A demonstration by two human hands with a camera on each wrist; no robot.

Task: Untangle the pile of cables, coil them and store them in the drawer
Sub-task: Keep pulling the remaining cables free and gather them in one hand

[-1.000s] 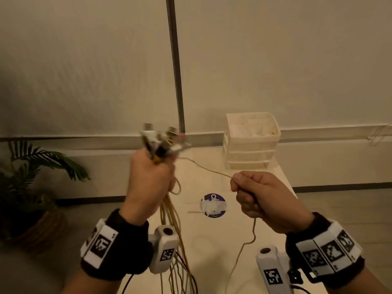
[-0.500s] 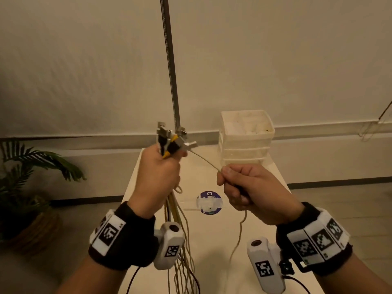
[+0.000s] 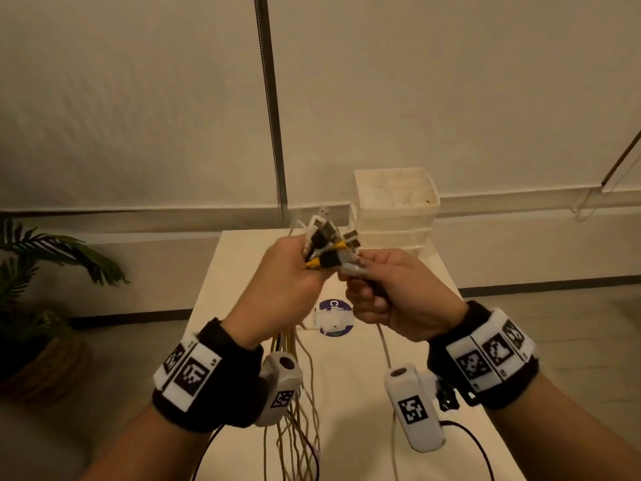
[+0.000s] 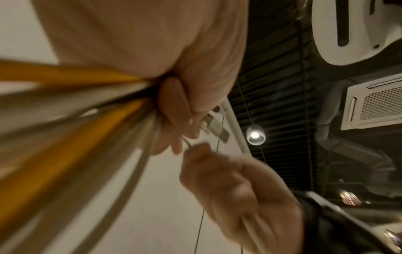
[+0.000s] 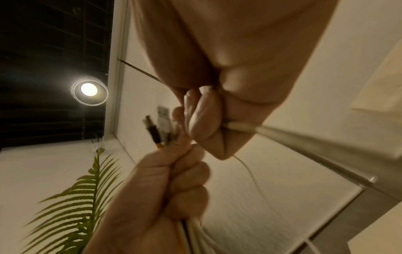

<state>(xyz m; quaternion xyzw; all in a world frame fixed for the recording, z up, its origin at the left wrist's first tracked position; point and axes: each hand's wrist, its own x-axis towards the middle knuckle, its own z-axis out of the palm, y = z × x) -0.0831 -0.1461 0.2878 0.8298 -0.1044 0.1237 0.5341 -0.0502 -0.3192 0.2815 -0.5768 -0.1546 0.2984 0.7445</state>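
Note:
My left hand (image 3: 284, 282) grips a bundle of cables (image 3: 295, 394) just below their plugs (image 3: 329, 241), which fan out above the fist; white, yellow and black strands hang to the table. In the left wrist view the yellow and white cables (image 4: 71, 110) run out of that fist. My right hand (image 3: 392, 296) is curled round a single pale cable (image 3: 385, 348) right beside the plugs, touching the left hand. In the right wrist view its fingers (image 5: 202, 120) pinch that cable (image 5: 282, 135). A white stacked drawer unit (image 3: 395, 206) stands at the table's far right.
A white table (image 3: 347, 411) carries a round purple sticker (image 3: 334, 317) under my hands. A dark vertical pole (image 3: 270, 109) rises behind the table. A potted palm (image 3: 41, 289) stands on the floor at the left. A wall closes off the far side.
My right hand has slid along its cable up to the plugs and now touches my left hand. Both hands sit a little lower and closer together than a second ago.

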